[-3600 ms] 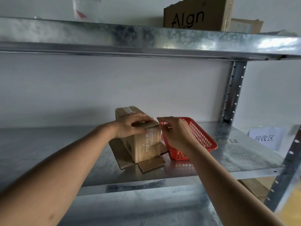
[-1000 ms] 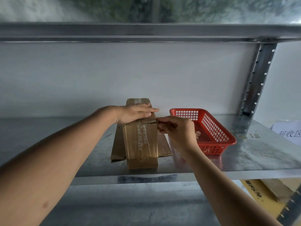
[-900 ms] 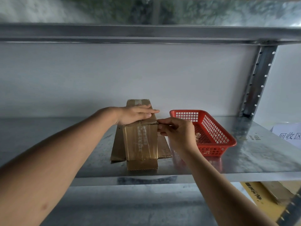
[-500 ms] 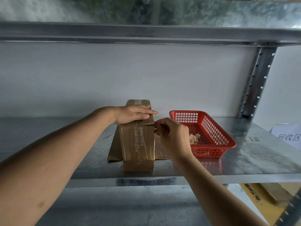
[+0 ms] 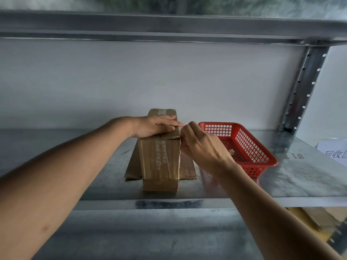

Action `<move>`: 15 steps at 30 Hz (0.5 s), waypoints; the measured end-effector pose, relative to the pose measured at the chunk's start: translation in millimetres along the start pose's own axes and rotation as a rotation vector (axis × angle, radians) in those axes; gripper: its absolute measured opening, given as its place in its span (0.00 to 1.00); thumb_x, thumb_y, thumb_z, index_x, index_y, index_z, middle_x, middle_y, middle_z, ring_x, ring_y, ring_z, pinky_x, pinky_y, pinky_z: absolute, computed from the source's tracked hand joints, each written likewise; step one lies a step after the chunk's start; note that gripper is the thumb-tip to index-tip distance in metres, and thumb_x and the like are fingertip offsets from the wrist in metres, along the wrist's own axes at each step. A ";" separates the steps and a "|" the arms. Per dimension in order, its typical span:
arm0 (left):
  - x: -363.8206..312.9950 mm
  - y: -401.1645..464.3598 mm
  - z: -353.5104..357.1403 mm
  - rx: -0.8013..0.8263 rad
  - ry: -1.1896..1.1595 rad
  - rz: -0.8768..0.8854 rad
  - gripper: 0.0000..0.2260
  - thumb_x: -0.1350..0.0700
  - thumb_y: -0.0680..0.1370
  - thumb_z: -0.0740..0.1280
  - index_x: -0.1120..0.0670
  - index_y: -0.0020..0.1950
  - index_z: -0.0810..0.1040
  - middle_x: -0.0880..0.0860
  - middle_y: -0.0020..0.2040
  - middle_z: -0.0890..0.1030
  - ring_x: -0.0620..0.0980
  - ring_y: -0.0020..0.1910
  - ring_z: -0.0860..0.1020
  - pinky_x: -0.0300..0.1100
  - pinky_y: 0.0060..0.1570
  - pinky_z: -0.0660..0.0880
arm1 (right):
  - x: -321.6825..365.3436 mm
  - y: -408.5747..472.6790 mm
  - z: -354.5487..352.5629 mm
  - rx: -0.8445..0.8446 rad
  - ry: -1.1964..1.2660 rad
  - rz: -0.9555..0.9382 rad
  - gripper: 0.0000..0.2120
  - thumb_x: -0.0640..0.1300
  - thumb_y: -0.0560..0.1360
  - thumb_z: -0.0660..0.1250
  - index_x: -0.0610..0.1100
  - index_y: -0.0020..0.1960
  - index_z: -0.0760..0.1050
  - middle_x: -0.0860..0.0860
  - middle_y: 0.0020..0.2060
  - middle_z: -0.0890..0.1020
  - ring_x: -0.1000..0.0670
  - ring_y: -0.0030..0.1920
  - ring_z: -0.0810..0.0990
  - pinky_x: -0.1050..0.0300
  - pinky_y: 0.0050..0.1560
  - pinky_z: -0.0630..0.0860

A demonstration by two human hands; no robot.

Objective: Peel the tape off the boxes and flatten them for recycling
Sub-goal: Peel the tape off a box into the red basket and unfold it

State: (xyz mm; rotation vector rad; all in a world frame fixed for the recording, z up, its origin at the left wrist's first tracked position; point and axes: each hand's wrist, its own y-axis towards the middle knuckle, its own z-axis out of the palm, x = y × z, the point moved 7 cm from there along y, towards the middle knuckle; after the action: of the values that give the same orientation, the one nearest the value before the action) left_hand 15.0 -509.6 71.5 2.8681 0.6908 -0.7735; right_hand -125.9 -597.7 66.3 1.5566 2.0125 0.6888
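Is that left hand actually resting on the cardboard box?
Touching. The head view shows the left hand lying flat on top of the cardboard box, its straight fingers pressed along the upper face with no gap.

A narrow brown cardboard box (image 5: 159,158) stands upright on the metal shelf (image 5: 300,177), its bottom flaps splayed flat to the front and both sides. Clear glossy tape (image 5: 163,160) with pale printed lettering runs down its front face. Its top is closed, with a strip of tape across the far end.
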 end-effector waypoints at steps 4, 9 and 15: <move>-0.7 3.3 1.0 0.007 0.013 0.001 0.15 0.32 0.76 0.58 0.20 0.62 0.69 0.44 0.84 0.53 0.44 0.82 0.50 0.50 0.81 0.47 | 3.4 1.7 -2.7 -0.021 -0.032 -0.060 0.06 0.33 0.75 0.70 0.34 0.51 0.75 0.43 0.41 0.75 0.49 0.30 0.67 0.50 0.23 0.74; -1.9 9.3 4.0 -0.007 0.055 0.001 0.14 0.37 0.83 0.56 0.12 0.54 0.67 0.45 0.84 0.53 0.46 0.83 0.51 0.46 0.80 0.46 | -4.0 -2.5 -1.8 -0.028 0.052 -0.019 0.08 0.33 0.75 0.70 0.34 0.51 0.74 0.42 0.42 0.75 0.48 0.28 0.64 0.54 0.22 0.69; 3.5 7.0 5.2 -0.003 0.079 -0.017 0.10 0.29 0.78 0.54 0.11 0.56 0.63 0.37 0.83 0.50 0.43 0.82 0.49 0.47 0.78 0.46 | -16.6 20.5 -26.2 -0.111 0.165 0.031 0.09 0.44 0.81 0.59 0.37 0.52 0.69 0.43 0.44 0.78 0.39 0.34 0.80 0.39 0.33 0.79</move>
State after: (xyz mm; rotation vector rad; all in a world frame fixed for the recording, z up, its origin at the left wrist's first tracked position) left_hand 18.4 -515.5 65.1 2.9074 0.7262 -0.6639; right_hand -124.7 -611.6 100.7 1.5119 2.0330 0.9524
